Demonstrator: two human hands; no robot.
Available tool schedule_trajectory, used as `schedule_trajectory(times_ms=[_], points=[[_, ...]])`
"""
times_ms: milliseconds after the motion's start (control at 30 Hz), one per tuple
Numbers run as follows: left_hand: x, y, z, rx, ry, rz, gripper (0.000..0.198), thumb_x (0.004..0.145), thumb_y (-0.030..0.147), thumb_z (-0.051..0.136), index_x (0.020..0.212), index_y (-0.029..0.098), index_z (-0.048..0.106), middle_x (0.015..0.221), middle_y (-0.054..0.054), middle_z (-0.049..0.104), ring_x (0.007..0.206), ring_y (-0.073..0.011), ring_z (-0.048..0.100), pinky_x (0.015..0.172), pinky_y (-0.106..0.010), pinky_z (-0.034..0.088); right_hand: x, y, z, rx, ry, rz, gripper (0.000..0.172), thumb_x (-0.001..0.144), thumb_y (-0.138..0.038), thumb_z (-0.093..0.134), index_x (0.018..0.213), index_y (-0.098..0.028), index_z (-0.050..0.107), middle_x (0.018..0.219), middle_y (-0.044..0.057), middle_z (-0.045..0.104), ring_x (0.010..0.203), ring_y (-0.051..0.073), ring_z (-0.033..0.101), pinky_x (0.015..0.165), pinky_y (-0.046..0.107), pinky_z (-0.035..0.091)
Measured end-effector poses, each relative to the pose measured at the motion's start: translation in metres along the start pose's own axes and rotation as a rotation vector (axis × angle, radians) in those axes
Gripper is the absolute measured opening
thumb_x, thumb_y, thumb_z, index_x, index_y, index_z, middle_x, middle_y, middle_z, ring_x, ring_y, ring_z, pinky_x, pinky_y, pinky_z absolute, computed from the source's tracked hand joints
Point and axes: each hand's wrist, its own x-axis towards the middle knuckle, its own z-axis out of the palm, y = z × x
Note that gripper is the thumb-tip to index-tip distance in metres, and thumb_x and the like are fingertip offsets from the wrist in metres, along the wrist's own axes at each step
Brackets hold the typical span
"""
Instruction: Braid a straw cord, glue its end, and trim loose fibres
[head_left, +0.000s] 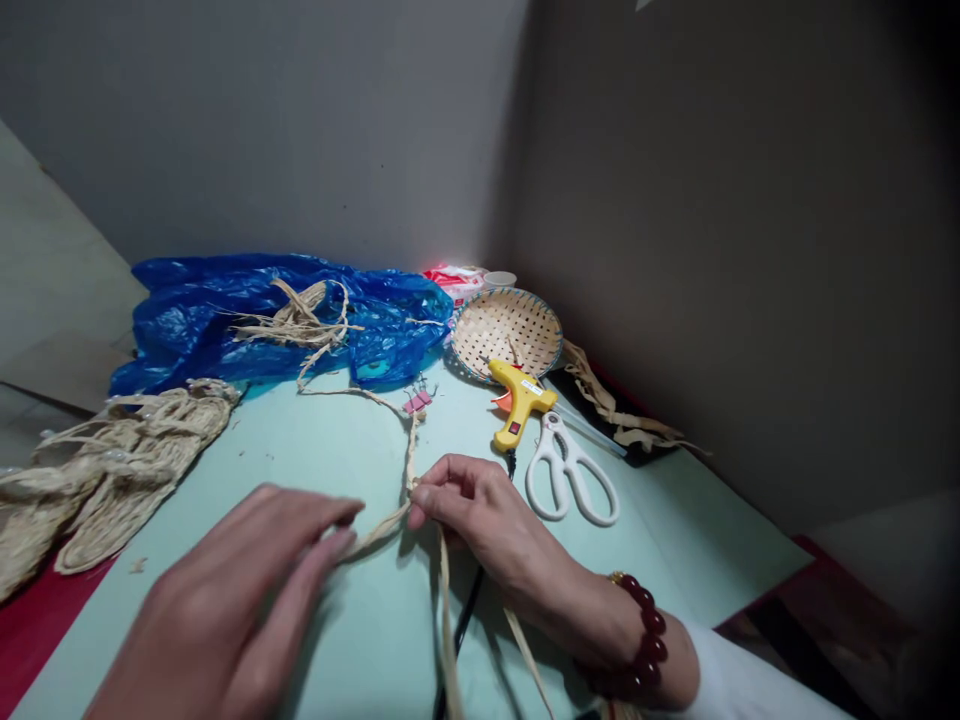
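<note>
My right hand [487, 525] pinches a braided straw cord [410, 455] at its near end, fingers closed on it, with a dark bead bracelet on the wrist. My left hand [240, 600] is closed on a loose straw strand [375, 535] that meets the braid at the pinch. The braid runs away from me to a pink binder clip [417, 402] on the pale green table [315, 460]. Further loose strands [448, 640] trail from under my right hand toward me.
White-handled scissors [570, 470] and a yellow glue gun [520, 402] lie right of the braid, with a round woven basket [507, 332] behind. A blue plastic bag [255, 320] holds raw straw at the back. Woven straw sandals [112, 470] rest at the left edge.
</note>
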Motion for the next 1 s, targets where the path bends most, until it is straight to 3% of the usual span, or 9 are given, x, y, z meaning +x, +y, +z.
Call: schedule_trajectory(times_ms=[67,100,167,233,300,433,567,733,1000], points=[[0.023,0.001,0.0,-0.263,-0.224,-0.302,0.02,0.086,0.039,0.06,0.098,0.028,0.071,0.103,-0.002,0.071,0.1,-0.0237,0.06,0.09,-0.028,0.041,0.0,0.001,0.0,0.044,-0.032,-0.004,0.013,0.084,-0.022,0.058,0.074,-0.014,0.058,0.064,-0.001,0.06,0.053,0.008,0.04,0.052,0.021,0.028],[0.033,0.002,0.005,-0.463,-0.411,-0.392,0.019,0.085,0.04,0.061,0.093,0.025,0.071,0.096,-0.003,0.071,0.095,-0.0225,0.061,0.086,-0.028,0.043,0.001,0.002,0.001,0.07,-0.049,-0.007,0.013,0.085,-0.022,0.056,0.075,-0.014,0.057,0.062,-0.002,0.058,0.054,0.009,0.044,0.052,0.021,0.03],[0.046,0.004,0.019,-0.811,-0.569,-0.532,0.02,0.084,0.04,0.062,0.086,0.021,0.067,0.078,-0.002,0.065,0.072,-0.0166,0.058,0.069,-0.025,0.045,0.002,0.002,0.001,0.089,-0.064,-0.012,0.012,0.087,-0.021,0.053,0.076,-0.015,0.055,0.06,-0.002,0.057,0.056,0.01,0.05,0.055,0.021,0.034],[0.05,0.004,0.034,-0.926,-0.541,-0.605,0.021,0.085,0.04,0.061,0.081,0.019,0.061,0.066,0.003,0.054,0.054,-0.0094,0.043,0.051,-0.019,0.033,0.001,0.001,0.0,0.007,-0.045,-0.008,0.01,0.087,-0.019,0.053,0.078,-0.015,0.055,0.062,-0.002,0.058,0.058,0.011,0.051,0.056,0.022,0.035],[0.045,0.0,0.043,-0.918,-0.491,-0.626,0.024,0.087,0.041,0.06,0.079,0.019,0.058,0.064,0.005,0.047,0.052,-0.008,0.033,0.046,-0.019,0.022,0.0,-0.001,-0.002,-0.143,-0.045,-0.028,0.01,0.088,-0.018,0.053,0.08,-0.015,0.058,0.064,-0.001,0.059,0.062,0.011,0.053,0.059,0.022,0.037],[0.035,-0.01,0.046,-0.77,-0.458,-0.609,0.029,0.09,0.043,0.054,0.077,0.018,0.057,0.064,0.005,0.045,0.058,-0.0101,0.032,0.051,-0.022,0.024,-0.008,-0.003,-0.003,-0.568,-0.063,-0.146,0.018,0.094,-0.019,0.045,0.086,-0.017,0.06,0.079,0.003,0.066,0.076,0.016,0.058,0.07,0.027,0.041],[0.034,-0.01,0.045,-0.569,-0.431,-0.595,0.034,0.087,0.044,0.053,0.064,0.019,0.05,0.059,0.006,0.038,0.058,-0.0122,0.032,0.054,-0.025,0.026,-0.014,-0.004,-0.001,-0.911,-0.009,-0.124,0.023,0.098,-0.029,0.041,0.085,-0.019,0.057,0.082,0.005,0.062,0.075,0.018,0.054,0.068,0.03,0.039],[0.037,-0.004,0.042,-0.609,-0.412,-0.581,0.034,0.084,0.045,0.056,0.064,0.02,0.048,0.062,0.006,0.04,0.061,-0.0128,0.034,0.056,-0.025,0.028,-0.008,-0.007,-0.007,-0.773,-0.054,-0.087,0.02,0.096,-0.026,0.046,0.087,-0.02,0.062,0.084,0.001,0.065,0.082,0.016,0.056,0.074,0.027,0.039],[0.039,-0.009,0.039,-0.814,-0.457,-0.643,0.032,0.088,0.043,0.053,0.066,0.019,0.054,0.049,0.01,0.027,0.047,-0.0098,0.018,0.046,-0.029,0.013,0.004,-0.005,-0.015,-0.587,-0.107,-0.024,0.019,0.093,-0.03,0.051,0.083,-0.019,0.063,0.076,-0.002,0.059,0.075,0.013,0.052,0.067,0.024,0.037]])
